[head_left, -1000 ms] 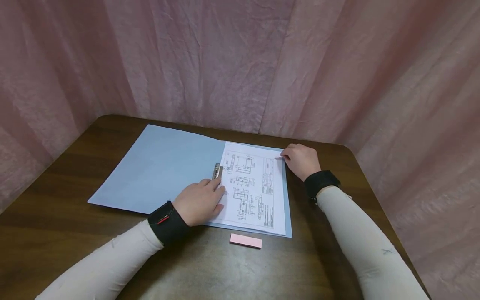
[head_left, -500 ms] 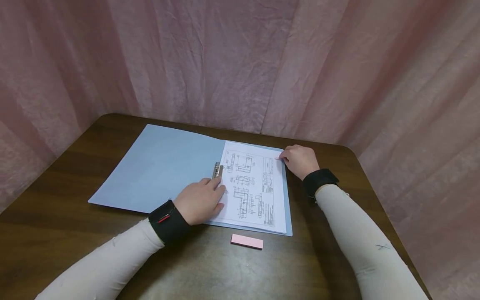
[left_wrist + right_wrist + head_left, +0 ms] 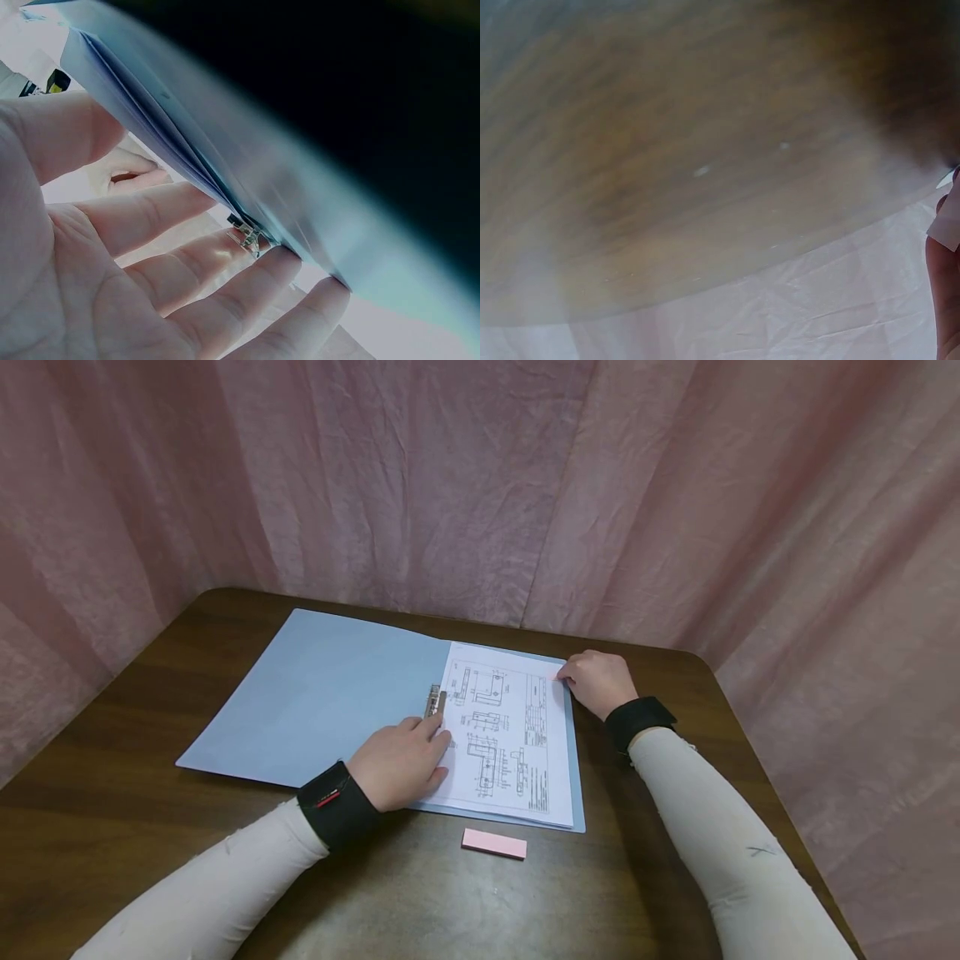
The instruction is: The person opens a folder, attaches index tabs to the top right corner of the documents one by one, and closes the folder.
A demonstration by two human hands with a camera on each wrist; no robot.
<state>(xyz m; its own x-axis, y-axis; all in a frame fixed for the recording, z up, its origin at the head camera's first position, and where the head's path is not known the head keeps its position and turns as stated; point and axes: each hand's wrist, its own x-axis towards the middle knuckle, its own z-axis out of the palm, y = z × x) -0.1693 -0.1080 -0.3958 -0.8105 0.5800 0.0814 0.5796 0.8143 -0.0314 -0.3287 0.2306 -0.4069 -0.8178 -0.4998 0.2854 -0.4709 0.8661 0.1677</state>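
Note:
A light blue folder (image 3: pixel 330 685) lies spread on the table, with printed drawing sheets (image 3: pixel 551 752) on its right side. My left hand (image 3: pixel 397 764) rests on the sheets' left edge, fingers extended and touching the metal clip (image 3: pixel 433 700) at the spine; the left wrist view shows the clip (image 3: pixel 246 236) beside the fingertips. At the sheets' upper right edge, my right hand (image 3: pixel 603 683) has curled fingers pinching a small pale pink sticky note (image 3: pixel 948 221). That hand mostly hides the note in the head view, and only a few fingers appear in the right wrist view.
A pink sticky-note pad (image 3: pixel 493 844) lies on the brown wooden table (image 3: pixel 420 902) just in front of the folder. Behind the table's far edge hangs a pink curtain (image 3: pixel 465 493), which also runs along both sides.
My right hand has shifted slightly left along the sheets' edge, and a faint pink tint shows at its fingertips. The left hand stays at the clip.

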